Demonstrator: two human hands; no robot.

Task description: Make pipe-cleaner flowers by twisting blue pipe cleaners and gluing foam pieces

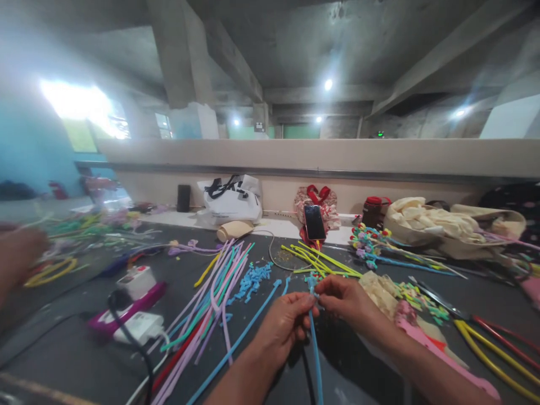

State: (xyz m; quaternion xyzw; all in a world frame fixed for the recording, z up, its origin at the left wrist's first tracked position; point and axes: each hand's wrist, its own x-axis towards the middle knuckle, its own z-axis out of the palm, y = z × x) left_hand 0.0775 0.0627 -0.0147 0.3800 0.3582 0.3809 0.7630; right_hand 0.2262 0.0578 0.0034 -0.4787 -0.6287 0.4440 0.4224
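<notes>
Just right of centre, my left hand (289, 320) is closed around a long light-blue cord (315, 351), thumb and fingers pinching it near its upper end. The cord hangs down toward me, and a small light-blue tuft tops it. My right hand (343, 301) pinches at that same upper end, fingertips almost touching my left thumb. Exactly what sits between the right fingertips is hidden. To the left lie another long blue cord (247, 332), with a knob at its tip, and a heap of short blue pieces (254, 278).
A bundle of lilac, teal and pink cords (215, 304) lies left; yellow-green cords (323, 261) lie behind my hands. Scissors (434, 298) and colourful pieces (422, 298) are right. A purple power strip (139, 309), propped phone (314, 222) and another person's blurred hand (19, 259) are also there.
</notes>
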